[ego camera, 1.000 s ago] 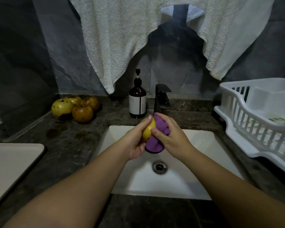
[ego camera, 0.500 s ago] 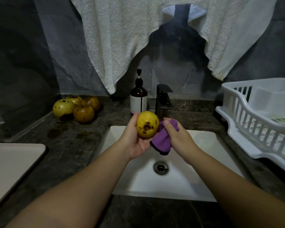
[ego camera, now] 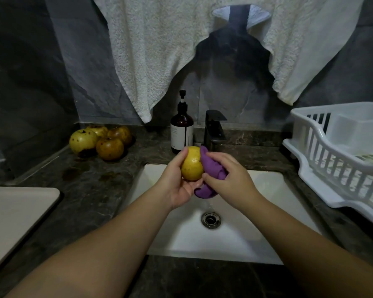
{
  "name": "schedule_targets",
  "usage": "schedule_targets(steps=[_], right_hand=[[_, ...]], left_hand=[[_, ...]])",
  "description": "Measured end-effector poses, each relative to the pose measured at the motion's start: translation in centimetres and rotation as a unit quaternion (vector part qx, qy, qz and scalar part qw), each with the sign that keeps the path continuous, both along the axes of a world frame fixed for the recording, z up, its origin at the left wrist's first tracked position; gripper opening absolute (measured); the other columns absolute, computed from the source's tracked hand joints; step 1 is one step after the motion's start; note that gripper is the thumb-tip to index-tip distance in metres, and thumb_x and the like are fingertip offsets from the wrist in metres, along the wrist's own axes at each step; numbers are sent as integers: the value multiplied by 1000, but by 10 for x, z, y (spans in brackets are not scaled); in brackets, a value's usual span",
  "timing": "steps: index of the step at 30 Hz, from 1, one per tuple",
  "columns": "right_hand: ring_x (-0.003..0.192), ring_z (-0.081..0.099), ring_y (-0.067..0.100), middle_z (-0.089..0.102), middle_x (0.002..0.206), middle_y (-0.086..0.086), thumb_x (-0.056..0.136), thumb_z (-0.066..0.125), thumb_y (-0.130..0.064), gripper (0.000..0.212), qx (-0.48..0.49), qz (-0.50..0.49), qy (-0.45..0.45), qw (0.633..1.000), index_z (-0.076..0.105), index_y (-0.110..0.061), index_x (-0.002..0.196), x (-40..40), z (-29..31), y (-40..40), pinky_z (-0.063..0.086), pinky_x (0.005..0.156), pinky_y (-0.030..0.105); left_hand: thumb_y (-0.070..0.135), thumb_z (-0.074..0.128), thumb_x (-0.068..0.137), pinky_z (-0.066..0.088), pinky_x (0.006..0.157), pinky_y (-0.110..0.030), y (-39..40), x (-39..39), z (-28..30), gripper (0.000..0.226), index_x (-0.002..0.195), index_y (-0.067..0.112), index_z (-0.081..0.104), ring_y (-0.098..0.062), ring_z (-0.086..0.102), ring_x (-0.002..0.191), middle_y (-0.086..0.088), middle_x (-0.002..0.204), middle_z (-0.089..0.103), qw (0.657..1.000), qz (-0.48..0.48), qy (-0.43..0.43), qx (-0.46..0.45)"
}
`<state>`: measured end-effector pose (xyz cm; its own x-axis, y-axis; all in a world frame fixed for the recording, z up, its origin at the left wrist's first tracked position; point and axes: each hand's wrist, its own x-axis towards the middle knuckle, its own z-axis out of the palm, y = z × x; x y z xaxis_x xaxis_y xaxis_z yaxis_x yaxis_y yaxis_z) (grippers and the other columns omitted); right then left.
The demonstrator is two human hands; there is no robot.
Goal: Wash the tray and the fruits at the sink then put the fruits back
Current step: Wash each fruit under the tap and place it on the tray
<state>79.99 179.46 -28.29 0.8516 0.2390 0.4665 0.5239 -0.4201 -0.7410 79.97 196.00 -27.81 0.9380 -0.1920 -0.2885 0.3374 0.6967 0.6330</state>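
Note:
Over the white sink (ego camera: 267, 211), my left hand (ego camera: 177, 183) grips a yellow fruit (ego camera: 192, 164) from the left and below. My right hand (ego camera: 230, 179) holds a bunched purple cloth (ego camera: 211, 168) pressed against the fruit's right side; the cloth's lower end hangs under my fingers. Several other yellow-brown spotted fruits (ego camera: 99, 140) lie in a heap on the dark counter at the back left. A pale tray (ego camera: 15, 216) lies flat on the counter at the left edge.
A black faucet (ego camera: 214, 130) stands behind my hands, with a brown pump bottle (ego camera: 182, 130) to its left. A white dish rack (ego camera: 340, 155) fills the right counter. White towels (ego camera: 159, 50) hang above. The drain (ego camera: 211, 219) sits below my hands.
The cloth had come off the fruit half a second ago, showing its spotted face. Now my right hand presses the cloth on its right side again, and the fruit has turned to a cleaner face.

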Motion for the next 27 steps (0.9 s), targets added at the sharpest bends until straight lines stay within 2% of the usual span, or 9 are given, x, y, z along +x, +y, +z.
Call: schedule_targets(steps=[3,7,9,11,14,17,20,23,27], right_hand=[[118,53,7,49,130,-8,83,78,-14,57,-10,5,45,999,61,-29,135,1,-3,1,42,84,1],[115,56,12,50,131,-4,84,74,-12,63,23,-19,104,994,56,-29,143,3,-2,4,52,91,23],[113,56,11,50,127,-6,84,74,-11,63,9,-13,95,995,57,-31,141,4,-2,2,49,86,17],[108,55,9,49,122,-9,82,73,-11,60,-28,-2,75,997,60,-33,137,5,-2,0,43,79,10],[105,54,11,50,119,-8,83,72,-13,56,-43,-32,75,996,62,-34,133,9,-2,-2,41,78,14],[104,54,12,50,118,-9,82,72,-14,59,-27,-42,87,995,61,-35,136,10,-3,2,42,76,15],[98,52,5,49,112,-12,81,72,-18,55,-57,-25,79,995,61,-39,131,11,-4,0,40,74,14],[91,57,10,57,106,-10,85,67,-19,38,-78,-35,115,990,64,-41,116,17,-4,-9,42,67,20],[89,65,14,65,104,-7,86,66,-16,39,60,-88,175,979,59,-38,117,19,2,-19,49,65,25]], left_hand=[[50,77,85,66,72,-40,3,2,-1,69,130,0,64,-34,78,91,-24,114,75,1000,23,14,-12],[47,76,87,63,88,-43,-2,2,-3,65,134,4,64,-32,77,99,-22,118,74,1000,10,12,13],[48,74,89,61,92,-43,-3,2,-4,63,135,6,64,-33,76,102,-22,118,74,1000,15,12,11],[48,74,90,63,87,-43,0,2,-3,62,134,5,62,-35,76,103,-24,118,74,999,29,13,3],[45,74,92,64,83,-45,0,1,-2,60,135,5,61,-37,76,103,-24,115,75,999,30,17,4],[47,71,93,63,83,-42,-5,1,-2,59,134,6,65,-31,75,106,-21,117,75,999,25,17,14],[46,71,93,67,73,-39,-4,0,-3,55,133,8,64,-30,77,97,-20,116,76,999,28,17,23],[35,76,92,65,69,-34,3,-1,-5,52,136,14,58,-27,76,100,-15,119,73,991,51,-15,127],[20,93,75,62,80,-36,15,2,-12,74,133,32,50,-22,66,106,0,124,59,923,80,-101,363]])
